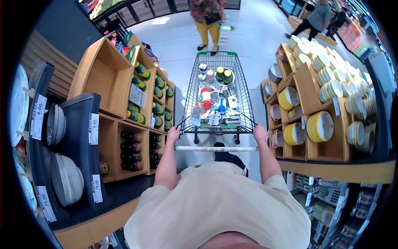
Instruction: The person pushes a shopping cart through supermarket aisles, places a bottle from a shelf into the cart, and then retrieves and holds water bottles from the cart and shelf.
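Observation:
A wire shopping cart (190, 97) with green corner pieces stands in front of me. My left hand (174, 133) is closed on the cart's near left side, by the end of the handlebar (217, 148). On the opposite side, my right hand (260, 133) is closed on the near right corner. Inside the cart lie two yellow-capped jars (224, 76), a red and white container (206, 98), a blue bottle (222, 105) and several small packages. Both hands' fingertips are partly hidden.
Wooden shelves with green-labelled jars (157, 92) and dark bottles (132, 151) line the left. Stacked bowls (331, 89) and yellow-rimmed plates (319, 126) fill the right shelves. A person in yellow trousers (208, 33) stands just beyond the cart; another person (317, 20) is farther right.

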A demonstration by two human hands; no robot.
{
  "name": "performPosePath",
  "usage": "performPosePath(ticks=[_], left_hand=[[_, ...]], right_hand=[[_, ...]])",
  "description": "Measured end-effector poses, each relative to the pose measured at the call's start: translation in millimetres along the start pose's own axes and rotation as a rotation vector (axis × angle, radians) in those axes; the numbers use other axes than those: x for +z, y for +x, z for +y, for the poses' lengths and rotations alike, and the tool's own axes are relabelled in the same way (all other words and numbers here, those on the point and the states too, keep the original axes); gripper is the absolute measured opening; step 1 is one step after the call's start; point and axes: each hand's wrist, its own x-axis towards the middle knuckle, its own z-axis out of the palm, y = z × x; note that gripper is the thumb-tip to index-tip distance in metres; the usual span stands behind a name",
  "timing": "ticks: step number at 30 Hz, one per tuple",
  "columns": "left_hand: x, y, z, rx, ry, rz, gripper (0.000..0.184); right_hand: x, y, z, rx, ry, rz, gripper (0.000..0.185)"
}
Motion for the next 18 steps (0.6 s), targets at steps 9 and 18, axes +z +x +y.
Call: performPosePath(ticks=[9, 18], left_hand=[[13.2, -42.8, -10.4, -0.040, 0.028, -0.050, 0.043], [33.2, -67.3, -31.6, -0.020, 0.005, 0.003, 0.045]], right_hand=[[16.7, -28.8, 36.1, -0.003, 0.006, 0.054, 0.021], [17.9, -48.3, 64.5, -0.004, 0.059, 0.049, 0.023]])
